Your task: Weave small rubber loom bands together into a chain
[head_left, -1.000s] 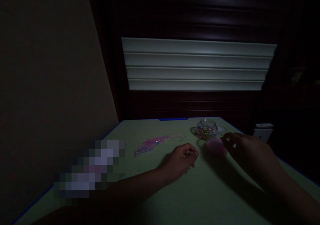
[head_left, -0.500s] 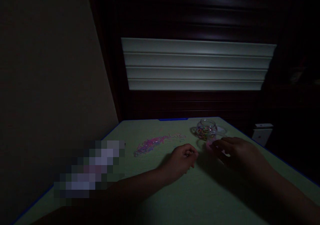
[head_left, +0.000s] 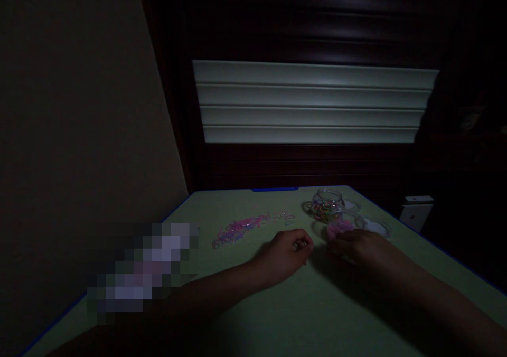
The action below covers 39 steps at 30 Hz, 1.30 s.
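My left hand [head_left: 287, 254] rests over the green tabletop with fingers curled together; what it pinches, if anything, is too small to name. To its right, my right hand [head_left: 354, 249] is bent down just in front of a clear jar with pink bands [head_left: 340, 227], its fingers closed and their tips partly hidden. Behind that jar stands another clear jar [head_left: 327, 209] holding many-coloured bands. A long loose pile of pink and purple bands [head_left: 240, 229] lies beyond my left hand, with a few bands trailing off at its right end.
The green table [head_left: 269, 315] has a blue edge. A pixelated pale object [head_left: 158, 262] lies at the left. Clear round lids sit beside the jars. A white box [head_left: 415, 214] stands beyond the right edge.
My right hand has moved slightly down and toward me, uncovering more of the pink-filled jar and the lid beside it. My left hand has barely moved.
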Each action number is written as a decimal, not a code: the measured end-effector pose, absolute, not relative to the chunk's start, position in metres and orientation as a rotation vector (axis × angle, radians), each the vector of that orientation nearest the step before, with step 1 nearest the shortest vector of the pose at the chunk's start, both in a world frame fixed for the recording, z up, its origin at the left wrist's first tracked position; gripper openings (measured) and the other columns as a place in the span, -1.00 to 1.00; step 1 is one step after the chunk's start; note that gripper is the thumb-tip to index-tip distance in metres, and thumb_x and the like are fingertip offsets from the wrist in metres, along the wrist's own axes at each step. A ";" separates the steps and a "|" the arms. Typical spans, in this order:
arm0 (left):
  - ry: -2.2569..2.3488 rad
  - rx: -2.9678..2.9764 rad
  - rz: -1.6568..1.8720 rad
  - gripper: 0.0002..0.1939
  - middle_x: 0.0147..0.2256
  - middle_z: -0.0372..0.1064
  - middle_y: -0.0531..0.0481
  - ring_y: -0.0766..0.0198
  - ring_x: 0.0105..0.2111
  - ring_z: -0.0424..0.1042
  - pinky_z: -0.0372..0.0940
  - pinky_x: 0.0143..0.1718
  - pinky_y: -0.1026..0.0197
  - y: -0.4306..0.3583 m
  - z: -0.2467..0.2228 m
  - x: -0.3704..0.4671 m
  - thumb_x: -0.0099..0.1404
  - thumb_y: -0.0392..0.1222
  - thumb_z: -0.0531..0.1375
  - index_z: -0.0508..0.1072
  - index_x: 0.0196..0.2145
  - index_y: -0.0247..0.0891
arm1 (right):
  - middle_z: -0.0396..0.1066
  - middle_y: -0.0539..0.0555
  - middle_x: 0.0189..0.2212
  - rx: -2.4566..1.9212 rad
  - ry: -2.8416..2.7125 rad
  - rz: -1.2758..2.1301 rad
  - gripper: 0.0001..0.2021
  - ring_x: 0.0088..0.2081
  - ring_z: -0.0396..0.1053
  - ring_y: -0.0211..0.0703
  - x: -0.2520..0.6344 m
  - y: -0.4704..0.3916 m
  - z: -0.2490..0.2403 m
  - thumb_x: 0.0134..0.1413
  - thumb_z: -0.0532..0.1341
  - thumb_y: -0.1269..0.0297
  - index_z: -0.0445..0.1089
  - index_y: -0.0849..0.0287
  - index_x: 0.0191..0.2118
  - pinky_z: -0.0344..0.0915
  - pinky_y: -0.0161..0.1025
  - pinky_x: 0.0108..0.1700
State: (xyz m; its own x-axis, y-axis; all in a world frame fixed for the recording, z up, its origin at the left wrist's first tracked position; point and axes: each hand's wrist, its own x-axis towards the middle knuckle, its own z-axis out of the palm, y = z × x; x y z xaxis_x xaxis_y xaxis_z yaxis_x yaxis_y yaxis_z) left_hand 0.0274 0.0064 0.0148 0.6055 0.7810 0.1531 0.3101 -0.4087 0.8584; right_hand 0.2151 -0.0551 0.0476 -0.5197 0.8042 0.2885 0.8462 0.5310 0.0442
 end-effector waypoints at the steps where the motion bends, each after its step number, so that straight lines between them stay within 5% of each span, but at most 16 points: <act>1: 0.886 2.053 0.710 -0.81 -0.51 0.30 0.06 0.37 -0.51 0.26 0.09 -0.51 0.36 0.008 0.015 0.025 0.21 -0.13 0.04 0.38 -0.36 -0.28 | 0.38 0.03 -0.47 -1.398 -2.528 -0.254 -0.85 -0.44 0.31 -0.26 0.215 -0.055 0.048 0.07 0.07 0.44 0.37 0.17 -0.41 0.07 -0.33 -0.41; 8: 1.078 2.759 0.606 -0.78 -0.41 0.37 -0.04 0.26 -0.42 0.35 0.15 -0.42 0.27 0.017 0.020 0.009 0.28 -0.28 -0.05 0.38 -0.33 -0.27 | 0.37 0.04 -0.48 -1.387 -2.529 -0.213 -0.83 -0.47 0.29 -0.27 0.215 -0.055 0.048 0.09 0.06 0.41 0.37 0.19 -0.43 0.06 -0.33 -0.44; 13: 1.431 3.194 0.204 -0.72 -0.28 0.36 -0.20 0.10 -0.33 0.40 0.25 -0.39 0.16 0.030 0.026 0.004 0.18 -0.49 -0.02 0.35 -0.19 -0.34 | 0.37 0.03 -0.48 -1.371 -2.528 -0.191 -0.81 -0.46 0.30 -0.26 0.214 -0.056 0.050 0.11 0.04 0.40 0.37 0.18 -0.42 0.08 -0.33 -0.42; 24: 1.761 3.178 0.049 -0.71 -0.27 0.33 -0.23 0.16 -0.35 0.43 0.29 -0.42 0.25 0.044 0.013 -0.002 0.16 -0.54 0.02 0.35 -0.17 -0.40 | 0.36 0.00 -0.48 -1.360 -2.536 -0.213 -0.83 -0.48 0.27 -0.29 0.214 -0.057 0.050 0.12 0.04 0.39 0.32 0.16 -0.44 0.07 -0.32 -0.44; 39: 1.703 3.123 -0.133 -0.71 -0.22 0.34 -0.39 0.02 -0.36 0.47 0.36 -0.43 0.12 0.040 0.025 0.003 0.13 -0.57 0.03 0.42 -0.21 -0.51 | 0.38 0.04 -0.44 -1.406 -2.526 -0.190 -0.80 -0.43 0.31 -0.25 0.216 -0.057 0.047 0.15 0.02 0.36 0.37 0.17 -0.38 0.14 -0.29 -0.40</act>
State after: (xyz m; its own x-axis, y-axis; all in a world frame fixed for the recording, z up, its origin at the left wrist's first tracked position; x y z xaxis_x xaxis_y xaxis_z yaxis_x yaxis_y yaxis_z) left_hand 0.0034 0.0404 0.0247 0.5593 0.8185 0.1314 0.7882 -0.4761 -0.3900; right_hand 0.2159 -0.0568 0.0473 -0.5065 0.8177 0.2737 0.8495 0.5276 -0.0044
